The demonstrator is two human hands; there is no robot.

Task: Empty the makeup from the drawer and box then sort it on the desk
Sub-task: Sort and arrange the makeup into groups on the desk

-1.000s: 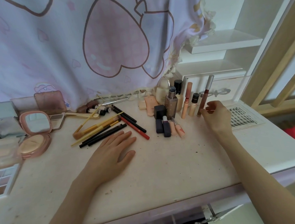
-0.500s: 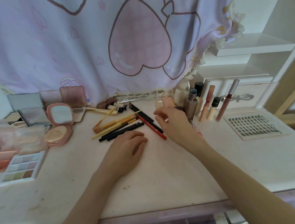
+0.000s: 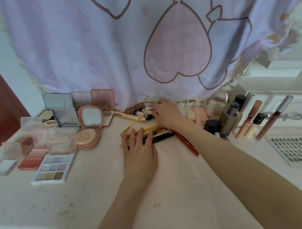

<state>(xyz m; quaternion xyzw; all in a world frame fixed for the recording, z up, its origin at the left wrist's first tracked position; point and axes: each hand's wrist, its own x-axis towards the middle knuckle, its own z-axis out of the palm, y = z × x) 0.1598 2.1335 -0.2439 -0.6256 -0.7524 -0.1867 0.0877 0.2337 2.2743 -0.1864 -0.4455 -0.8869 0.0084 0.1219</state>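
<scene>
Our left hand (image 3: 139, 149) lay flat on the worktop (image 3: 167, 191), fingers straight, with the fingertips resting on a bunch of black and gold pencils (image 3: 158, 133). Our right hand (image 3: 165, 113) reached across to the back of the worktop, over some small dark-capped tubes (image 3: 138, 112). Its fingers were bent down onto them, but we could not tell if it held one.

A red pencil (image 3: 188, 144) lay slanted just right of the bunch, partly under our right arm. A thin gold stick (image 3: 138, 119) lay tilted near the tubes.

On the left sat the flat things: a white box of little color squares (image 3: 53, 168), a peach blush box (image 3: 32, 160), and an open pink powder case with a mirror (image 3: 90, 127). Behind them more cases (image 3: 63, 107) stood up against the curtain (image 3: 143, 45).

On the right, bottles and lip tubes (image 3: 251, 120) stood close together. A tray of fake lashes (image 3: 293, 149) lay flat near them.
</scene>
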